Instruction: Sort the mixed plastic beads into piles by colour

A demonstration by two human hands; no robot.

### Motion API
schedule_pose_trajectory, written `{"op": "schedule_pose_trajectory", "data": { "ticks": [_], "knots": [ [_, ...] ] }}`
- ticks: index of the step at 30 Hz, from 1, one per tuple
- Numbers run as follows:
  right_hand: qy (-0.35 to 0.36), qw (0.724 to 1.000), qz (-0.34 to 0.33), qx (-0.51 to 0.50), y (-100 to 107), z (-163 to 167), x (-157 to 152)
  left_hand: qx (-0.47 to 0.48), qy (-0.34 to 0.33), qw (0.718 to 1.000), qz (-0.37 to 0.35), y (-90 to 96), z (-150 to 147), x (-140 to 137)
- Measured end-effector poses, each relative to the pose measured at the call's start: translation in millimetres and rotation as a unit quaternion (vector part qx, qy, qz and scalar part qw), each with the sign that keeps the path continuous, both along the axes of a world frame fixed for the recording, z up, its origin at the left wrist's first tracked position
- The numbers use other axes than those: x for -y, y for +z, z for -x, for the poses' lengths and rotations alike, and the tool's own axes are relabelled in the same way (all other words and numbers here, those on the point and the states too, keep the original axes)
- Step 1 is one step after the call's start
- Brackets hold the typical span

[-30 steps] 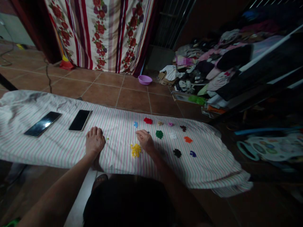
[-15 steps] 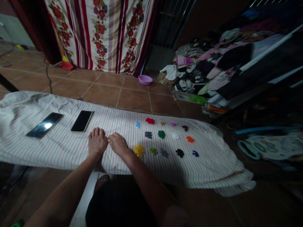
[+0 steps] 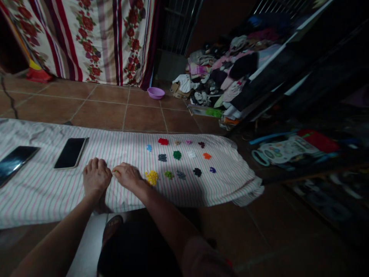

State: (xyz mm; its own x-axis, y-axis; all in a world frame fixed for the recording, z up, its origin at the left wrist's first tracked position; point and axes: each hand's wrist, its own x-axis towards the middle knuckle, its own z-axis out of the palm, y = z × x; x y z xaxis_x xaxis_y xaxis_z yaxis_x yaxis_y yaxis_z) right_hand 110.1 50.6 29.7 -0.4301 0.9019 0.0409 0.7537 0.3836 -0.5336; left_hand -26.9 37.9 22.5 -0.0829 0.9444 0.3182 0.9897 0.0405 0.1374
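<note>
My left hand (image 3: 96, 177) is palm down over the striped cloth (image 3: 127, 148), its fingers curled; whatever they hold, if anything, is hidden. Beside it, my right hand (image 3: 127, 176) pinches a tiny yellowish piece (image 3: 115, 172) between thumb and finger, the tips meeting the left hand's thumb side. Just right of that wrist lies a heap of yellow pieces (image 3: 152, 177). Small piles spread farther right, among them green-yellow pieces (image 3: 168, 175), grey pieces (image 3: 181, 175), black pieces (image 3: 197, 172), dark green pieces (image 3: 177, 155), red pieces (image 3: 163, 141) and orange pieces (image 3: 206, 156).
Two dark phones lie left of my hands, one nearer (image 3: 70, 153) and one at the edge (image 3: 17, 163). On the tiled floor beyond stands a purple basin (image 3: 156, 93). Piled clothes (image 3: 219, 73) fill the back right; a floral curtain (image 3: 100, 42) hangs behind.
The view has swung to the right, so the cloth, phones and piles appear farther left. My hands keep together in much the same pose, the right still pinching the small piece.
</note>
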Motion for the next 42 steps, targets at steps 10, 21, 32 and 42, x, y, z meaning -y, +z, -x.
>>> {"op": "schedule_pose_trajectory", "data": {
  "ticks": [10, 21, 32, 42],
  "knots": [
    [-0.133, 0.984, -0.04, -0.112, 13, -85, 40, -0.002, 0.0, 1.0, 0.008, 9.8, -4, 8],
    [-0.23, 0.948, -0.132, -0.175, -7, -184, 67, -0.036, 0.017, 0.999, 0.029, -7.1, -3, 30],
    [-0.244, 0.944, -0.17, -0.144, -21, -182, 57, 0.009, 0.063, 0.997, 0.032, -2.9, -12, 43],
    [-0.212, 0.952, -0.185, -0.12, -46, -166, 48, 0.005, 0.068, 0.997, 0.033, -0.5, -13, 42]
  ]
}}
